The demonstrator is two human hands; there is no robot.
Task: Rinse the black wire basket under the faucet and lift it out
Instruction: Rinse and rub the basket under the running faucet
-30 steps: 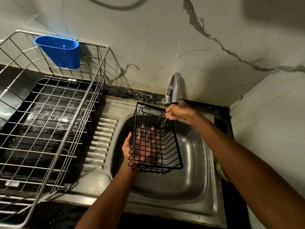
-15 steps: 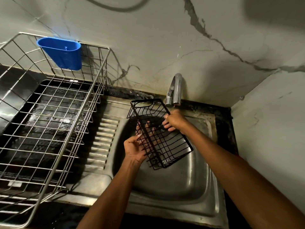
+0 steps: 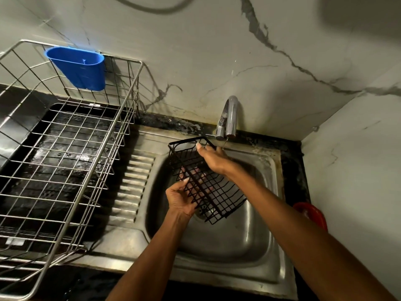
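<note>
The black wire basket (image 3: 219, 192) hangs tilted over the steel sink (image 3: 217, 242), its far end up near the chrome faucet (image 3: 227, 118). My left hand (image 3: 180, 198) grips the basket's near left side, fingers showing through the mesh underneath. On the upper rim lies my right hand (image 3: 211, 158), fingers wrapped over the wire. A thin thread of water trails from the spout beside the basket's far corner.
A large steel wire dish rack (image 3: 71, 161) with a blue plastic cup holder (image 3: 80, 68) fills the counter on the left. The ribbed drainboard (image 3: 134, 183) lies between rack and sink. A red object (image 3: 312, 213) sits by the right wall.
The basket has tipped from level under the spout to slanting, with its near end lower right. My right hand has slid up to the far rim; my left hand has shifted to the side.
</note>
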